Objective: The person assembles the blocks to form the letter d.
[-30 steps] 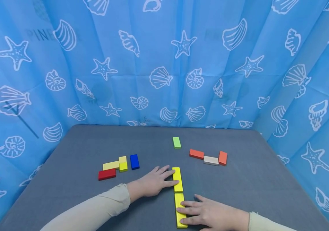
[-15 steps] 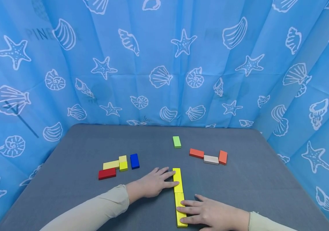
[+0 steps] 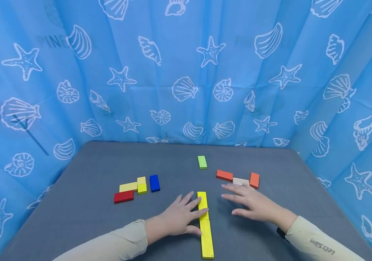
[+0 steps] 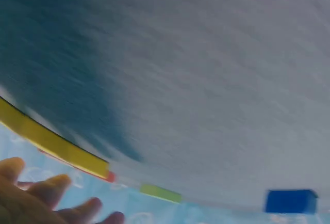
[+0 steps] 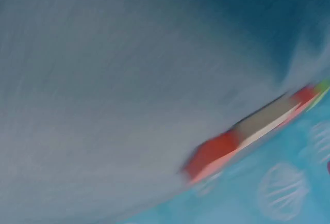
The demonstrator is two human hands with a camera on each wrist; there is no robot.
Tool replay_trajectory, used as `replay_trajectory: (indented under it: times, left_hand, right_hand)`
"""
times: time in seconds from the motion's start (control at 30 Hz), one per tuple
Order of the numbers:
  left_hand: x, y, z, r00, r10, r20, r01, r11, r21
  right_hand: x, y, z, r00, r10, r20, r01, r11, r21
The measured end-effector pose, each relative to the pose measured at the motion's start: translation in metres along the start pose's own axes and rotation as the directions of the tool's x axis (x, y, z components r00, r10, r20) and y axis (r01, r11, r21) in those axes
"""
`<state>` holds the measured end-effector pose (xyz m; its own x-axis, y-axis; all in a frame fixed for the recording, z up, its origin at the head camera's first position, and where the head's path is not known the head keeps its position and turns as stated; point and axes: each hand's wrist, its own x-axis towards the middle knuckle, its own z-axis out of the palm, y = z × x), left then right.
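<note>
Two yellow blocks lie end to end in a line on the grey table [image 3: 84, 224]: a far block [image 3: 203, 204] and a near block [image 3: 207, 239]. My left hand [image 3: 180, 215] lies flat with straight fingers touching the left side of the far yellow block. My right hand [image 3: 248, 203] hovers with spread fingers to the right of the line, its fingertips close to a beige block [image 3: 240, 181]. The beige block lies between two orange blocks [image 3: 224, 175] [image 3: 254, 180]. The right wrist view is blurred and shows an orange block [image 5: 211, 154].
A green block [image 3: 202, 162] lies further back in the middle. At the left sit a red block [image 3: 123, 197], two yellow blocks [image 3: 128, 187] [image 3: 141, 185] and a blue block [image 3: 154, 183]. Blue shell-print curtain [image 3: 186, 72] walls the table on three sides.
My right hand has lifted off the near yellow block and moved forward and right toward the beige and orange blocks. My left hand stays against the far yellow block.
</note>
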<state>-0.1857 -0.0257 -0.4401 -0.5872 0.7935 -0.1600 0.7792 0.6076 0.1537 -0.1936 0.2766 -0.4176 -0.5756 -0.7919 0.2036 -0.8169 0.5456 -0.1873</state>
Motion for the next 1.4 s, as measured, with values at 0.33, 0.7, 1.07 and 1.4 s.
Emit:
replay_trajectory:
  times: [0.33,0.7,1.07,1.4]
  left_hand:
    - [0.000,0.023,0.008,0.996,-0.083,0.038,0.083,0.997,0.000]
    - [0.002,0.023,0.010,0.997,-0.074,0.015,0.074,0.997,0.000]
    - [0.002,0.022,0.011,0.998,-0.062,0.011,0.062,0.998,0.016]
    - [0.003,0.020,0.012,0.999,-0.053,0.002,0.053,0.998,0.036]
  right_hand:
    - [-0.021,0.063,-0.001,0.973,0.229,0.034,-0.225,0.969,-0.104]
    - [-0.021,0.067,0.006,0.948,0.315,0.051,-0.306,0.942,-0.137]
    - [-0.013,0.064,0.000,0.954,0.288,0.079,-0.285,0.957,-0.049]
    - [-0.010,0.074,0.003,0.915,0.352,0.199,-0.371,0.926,0.069]
